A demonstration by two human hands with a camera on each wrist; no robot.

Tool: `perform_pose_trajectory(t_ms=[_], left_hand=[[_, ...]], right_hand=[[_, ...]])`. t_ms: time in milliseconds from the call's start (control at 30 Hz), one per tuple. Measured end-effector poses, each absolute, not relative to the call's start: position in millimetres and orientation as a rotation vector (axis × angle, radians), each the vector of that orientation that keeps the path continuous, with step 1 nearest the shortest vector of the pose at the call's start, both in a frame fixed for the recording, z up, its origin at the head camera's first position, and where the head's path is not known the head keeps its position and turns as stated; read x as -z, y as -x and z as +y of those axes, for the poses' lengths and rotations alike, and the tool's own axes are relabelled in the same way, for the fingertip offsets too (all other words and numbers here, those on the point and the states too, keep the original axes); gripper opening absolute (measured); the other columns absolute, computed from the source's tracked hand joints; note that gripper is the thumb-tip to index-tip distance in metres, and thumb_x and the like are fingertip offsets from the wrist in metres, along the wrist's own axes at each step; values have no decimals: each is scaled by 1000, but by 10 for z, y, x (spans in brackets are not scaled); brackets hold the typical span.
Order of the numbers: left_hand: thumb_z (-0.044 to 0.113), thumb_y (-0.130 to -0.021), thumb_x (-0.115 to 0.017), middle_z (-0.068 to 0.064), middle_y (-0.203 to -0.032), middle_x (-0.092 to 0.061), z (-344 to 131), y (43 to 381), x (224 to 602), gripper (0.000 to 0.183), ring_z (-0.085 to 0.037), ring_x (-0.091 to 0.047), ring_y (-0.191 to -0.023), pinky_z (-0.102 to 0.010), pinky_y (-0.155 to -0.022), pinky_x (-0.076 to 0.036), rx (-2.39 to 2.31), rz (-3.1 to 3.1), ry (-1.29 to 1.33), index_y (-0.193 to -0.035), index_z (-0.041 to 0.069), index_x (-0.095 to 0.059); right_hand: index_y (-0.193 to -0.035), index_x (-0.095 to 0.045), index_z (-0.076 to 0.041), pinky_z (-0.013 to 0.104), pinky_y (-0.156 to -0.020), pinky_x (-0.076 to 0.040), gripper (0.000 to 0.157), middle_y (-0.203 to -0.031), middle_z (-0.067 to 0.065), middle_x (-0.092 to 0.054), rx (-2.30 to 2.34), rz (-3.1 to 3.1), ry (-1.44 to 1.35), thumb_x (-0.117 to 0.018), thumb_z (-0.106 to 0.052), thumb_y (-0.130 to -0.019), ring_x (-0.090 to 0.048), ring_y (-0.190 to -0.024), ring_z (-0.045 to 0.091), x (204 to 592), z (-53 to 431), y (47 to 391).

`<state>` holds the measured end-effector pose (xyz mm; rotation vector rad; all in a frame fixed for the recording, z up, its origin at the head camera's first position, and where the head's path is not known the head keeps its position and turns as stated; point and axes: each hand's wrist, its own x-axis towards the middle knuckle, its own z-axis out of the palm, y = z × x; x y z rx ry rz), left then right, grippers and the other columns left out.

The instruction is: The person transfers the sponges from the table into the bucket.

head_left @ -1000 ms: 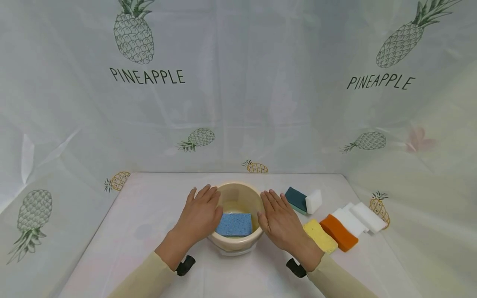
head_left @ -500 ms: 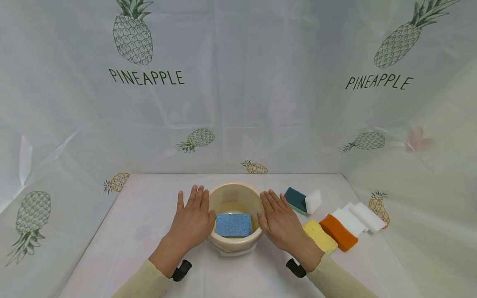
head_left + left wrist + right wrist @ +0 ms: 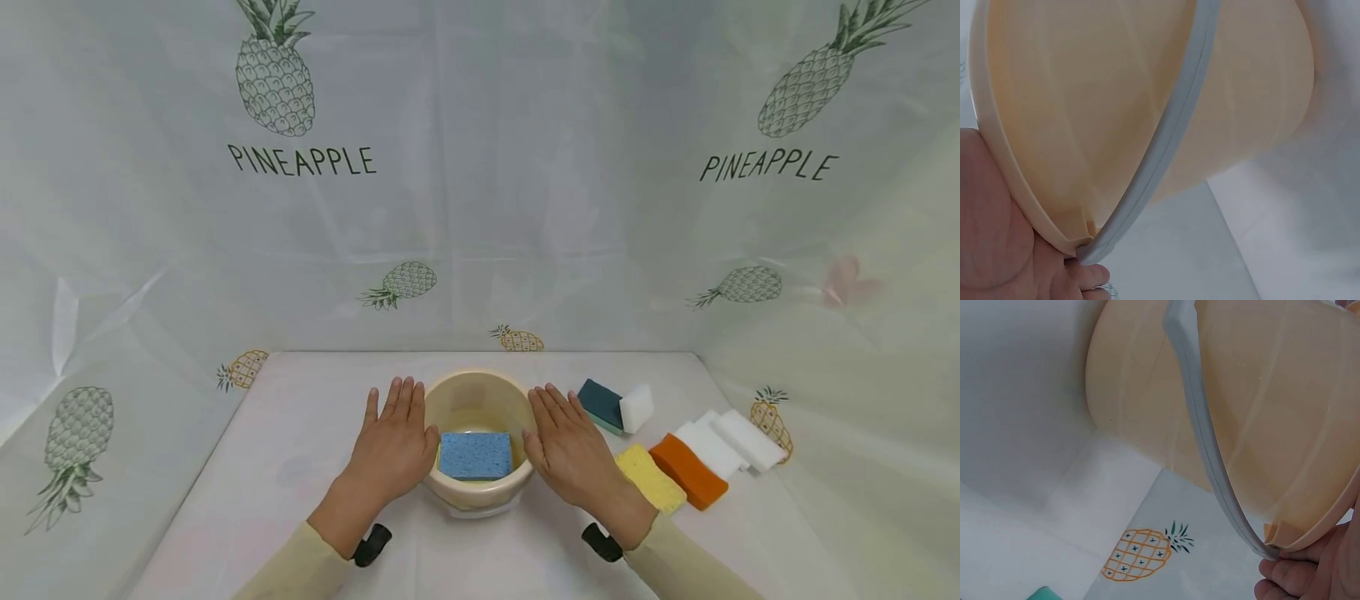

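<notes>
A cream plastic bucket [image 3: 474, 498] stands upright between my hands, its grey handle [image 3: 1166, 137] hanging down at the near side. Inside it shows a blue sponge [image 3: 475, 456], with a bit of yellow visible around its edges. My left hand [image 3: 392, 454] rests on the left of the rim, fingers straight and pointing away, the little finger spread outward. On the opposite side, my right hand [image 3: 576, 450] lies along the rim with straight fingers close together. Both wrist views show the palms at the rim, beside the ends of the handle.
Right of the bucket lie a dark green scouring sponge [image 3: 600, 403], a white sponge block [image 3: 637, 408], a yellow sponge [image 3: 650, 478], an orange sponge [image 3: 688, 472] and several white blocks [image 3: 712, 447]. A pineapple-print sheet [image 3: 480, 208] hangs behind the table [image 3: 300, 417].
My left hand has shifted left along the rim and its fingers now point straighter away, the little finger spread. The right hand, bucket and blue sponge stay in place; the head view shifts slightly.
</notes>
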<state>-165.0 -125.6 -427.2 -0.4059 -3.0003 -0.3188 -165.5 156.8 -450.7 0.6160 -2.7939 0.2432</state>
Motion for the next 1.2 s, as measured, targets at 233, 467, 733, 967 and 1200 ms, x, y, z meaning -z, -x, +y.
perform_pose_trajectory(t_ms=[233, 467, 733, 967, 1200], left_hand=[[37, -110, -40, -28, -170, -27, -1267, 1669, 4305, 70, -42, -19, -161, -66, -129, -10, 318, -3004, 396, -162, -9, -30], [37, -110, -39, -28, -170, -26, -1264, 1684, 4299, 70, -43, -19, -161, -66, -129, -11, 328, -3007, 389, -162, -9, -29], [36, -110, -40, -27, -171, -25, -1260, 1695, 4307, 70, -42, -18, -162, -66, -129, -10, 360, -3011, 379, -163, -8, -28], [36, -110, -41, -27, -170, -26, -1253, 1695, 4322, 70, -42, -18, -162, -66, -129, -11, 386, -3006, 373, -163, -8, -28], [35, -110, -42, -28, -170, -26, -1242, 1683, 4317, 69, -42, -19, -161, -66, -129, -11, 414, -3009, 370, -162, -8, -29]], right_hand=[[-159, -43, 3, 56, -129, -26, 64, -164, 18, -45, -243, -2797, -613, -44, -40, -110, -37, -156, 36, 4510, 1562, 1664], [-158, -45, 3, 55, -129, -25, 64, -163, 19, -46, -259, -2779, -619, -44, -40, -110, -37, -156, 36, 4513, 1568, 1691], [-158, -44, 3, 55, -129, -24, 66, -164, 19, -45, -258, -2787, -615, -44, -43, -110, -36, -157, 36, 4506, 1577, 1700], [-158, -45, 2, 56, -129, -24, 69, -163, 19, -47, -258, -2796, -603, -46, -48, -110, -36, -157, 37, 4481, 1588, 1684], [-157, -46, 3, 58, -129, -24, 73, -162, 21, -47, -264, -2790, -583, -50, -51, -108, -38, -155, 39, 4471, 1702, 1708]])
